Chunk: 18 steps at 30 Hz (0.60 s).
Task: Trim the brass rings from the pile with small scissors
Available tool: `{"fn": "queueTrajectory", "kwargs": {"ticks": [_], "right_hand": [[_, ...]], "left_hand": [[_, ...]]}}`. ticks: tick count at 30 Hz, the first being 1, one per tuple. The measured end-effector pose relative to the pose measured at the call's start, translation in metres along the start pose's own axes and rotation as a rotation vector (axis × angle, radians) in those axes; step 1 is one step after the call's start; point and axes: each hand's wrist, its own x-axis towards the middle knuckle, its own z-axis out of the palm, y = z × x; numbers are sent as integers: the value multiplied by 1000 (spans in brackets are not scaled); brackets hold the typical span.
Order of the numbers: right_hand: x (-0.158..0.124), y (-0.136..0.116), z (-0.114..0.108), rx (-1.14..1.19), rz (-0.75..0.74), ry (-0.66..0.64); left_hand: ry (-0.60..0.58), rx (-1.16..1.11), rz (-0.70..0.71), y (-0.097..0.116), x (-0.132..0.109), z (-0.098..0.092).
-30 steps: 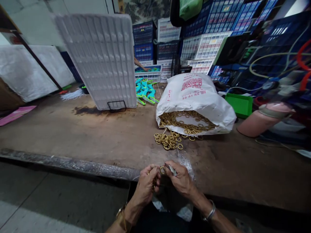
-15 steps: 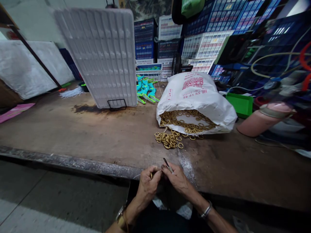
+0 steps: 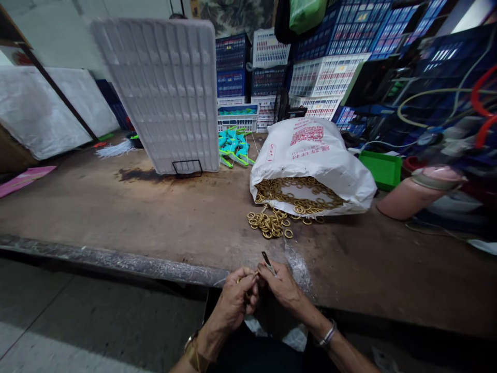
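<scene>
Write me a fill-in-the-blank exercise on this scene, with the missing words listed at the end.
1. The person's ____ hand holds a slim dark-tipped tool.
2. Small gold-coloured rings lie before the open mouth of the white sack with ____ printing.
3. In the picture, the tall ribbed white panel stands to the ____ of the sack.
4. The rectangular plastic tray near the pink cylindrical bottle is coloured ____.

Missing words: right; red; left; green.

The left hand and right hand are bare, as are the forearms as far as they show. A gold-toned band, seemingly a watch's, circles the left wrist. A smooth, silvery bangle rings the right wrist. Dark clothing shows between the forearms, its details lost in shadow.
</scene>
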Motion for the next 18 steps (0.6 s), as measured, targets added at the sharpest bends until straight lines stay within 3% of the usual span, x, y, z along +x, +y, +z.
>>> {"fn": "queueTrajectory", "kwargs": {"ticks": [3, 7, 12, 18], "right_hand": [[0, 3, 0, -52, 3, 19], [-3, 9, -1, -315, -59, 58], [-11, 12, 0, -669, -122, -30], [-14, 8, 0, -757, -127, -84]], "left_hand": [[12, 17, 24, -3, -1, -2], [88, 78, 62, -3, -1, -2], [154, 185, 128, 2, -2, 4], [159, 248, 148, 4, -1, 4]]}}
